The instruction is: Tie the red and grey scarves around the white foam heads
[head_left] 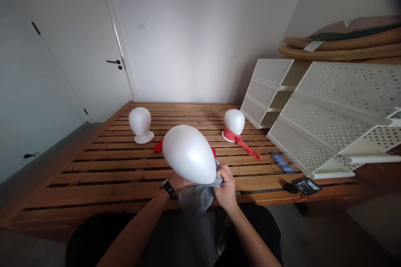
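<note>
The near white head form (188, 154) served as the landmark; it was tilted, above the front part of the slatted wooden table (125, 179). The right hand (226, 187) was closed, gripping the thin grey cloth (196, 198) at the landmark's lower right edge; the cloth hung below the landmark. The left hand (180, 182) was at the landmark's underside, its fingers hidden; whether it was open or gripping could not be determined. A dark watch (168, 187) was fitted on the left wrist. Red material (158, 146) showed at both sides of the landmark, partly covered by it. The left head form (140, 121) stood upright, behind and to the left of the landmark. The right head form (234, 121) stood behind and to the right, with a red scarf (233, 135) around its neck, one end trailing on the slats. White perforated racks (328, 112) stood farther right of the landmark.
</note>
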`<state>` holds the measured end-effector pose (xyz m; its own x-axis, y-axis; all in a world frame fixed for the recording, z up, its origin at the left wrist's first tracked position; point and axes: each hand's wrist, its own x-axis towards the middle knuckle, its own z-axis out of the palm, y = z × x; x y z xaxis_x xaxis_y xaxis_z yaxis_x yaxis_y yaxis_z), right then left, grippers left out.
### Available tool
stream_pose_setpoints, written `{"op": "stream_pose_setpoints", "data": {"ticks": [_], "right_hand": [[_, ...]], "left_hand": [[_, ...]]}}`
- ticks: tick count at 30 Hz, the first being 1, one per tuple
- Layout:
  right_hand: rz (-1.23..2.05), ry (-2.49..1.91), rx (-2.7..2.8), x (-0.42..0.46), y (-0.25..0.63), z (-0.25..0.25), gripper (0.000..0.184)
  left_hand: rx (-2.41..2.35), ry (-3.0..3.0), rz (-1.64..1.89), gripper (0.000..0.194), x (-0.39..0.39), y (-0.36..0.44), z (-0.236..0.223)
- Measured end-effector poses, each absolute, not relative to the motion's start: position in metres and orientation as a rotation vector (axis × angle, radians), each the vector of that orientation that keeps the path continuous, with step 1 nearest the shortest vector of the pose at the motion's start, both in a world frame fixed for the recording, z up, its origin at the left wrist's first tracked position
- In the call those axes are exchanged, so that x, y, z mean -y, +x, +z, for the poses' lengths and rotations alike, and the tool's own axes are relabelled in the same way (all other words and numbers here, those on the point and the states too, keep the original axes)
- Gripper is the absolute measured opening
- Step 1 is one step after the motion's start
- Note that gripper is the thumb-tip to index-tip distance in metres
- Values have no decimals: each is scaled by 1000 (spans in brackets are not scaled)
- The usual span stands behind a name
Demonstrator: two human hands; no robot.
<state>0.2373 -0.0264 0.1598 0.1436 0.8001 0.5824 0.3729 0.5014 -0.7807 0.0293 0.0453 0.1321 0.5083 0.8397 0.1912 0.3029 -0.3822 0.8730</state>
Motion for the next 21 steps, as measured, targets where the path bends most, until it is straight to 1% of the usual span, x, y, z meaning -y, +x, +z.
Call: {"op": "stream_pose_setpoints", "data": {"ticks": [1,3,5,7,10,12,15,17,19,21], "right_hand": [[482,-1083,1460,28,229,162,12],[674,-1083,1446,31,218,163,33],[897,-1080,1405,33,210,158,53],[1113,-1100,1341,37,204,145,63],[1388,-1234,1142,47,196,117,68],[1548,-1276,1021,55,189,98,66],[1771,-1129,1003,64,176,76,53],[1818,-1067,1037,65,169,66,44],[1807,-1096,1068,65,164,60,35],[1799,-1125,1132,69,161,54,34]], "left_hand": [[-971,1914,849,37,-41,22,127],[-1010,1897,900,38,-32,9,119],[-1011,1902,917,34,-29,-3,114],[-992,1934,912,27,-33,-15,110],[-1017,1971,921,24,-48,-32,102],[-1043,1965,920,26,-59,-38,95],[-984,1960,849,33,-70,-37,84],[-941,1949,797,34,-77,-33,77],[-933,1920,780,35,-84,-31,71],[-944,1884,797,40,-95,-34,65]]}}
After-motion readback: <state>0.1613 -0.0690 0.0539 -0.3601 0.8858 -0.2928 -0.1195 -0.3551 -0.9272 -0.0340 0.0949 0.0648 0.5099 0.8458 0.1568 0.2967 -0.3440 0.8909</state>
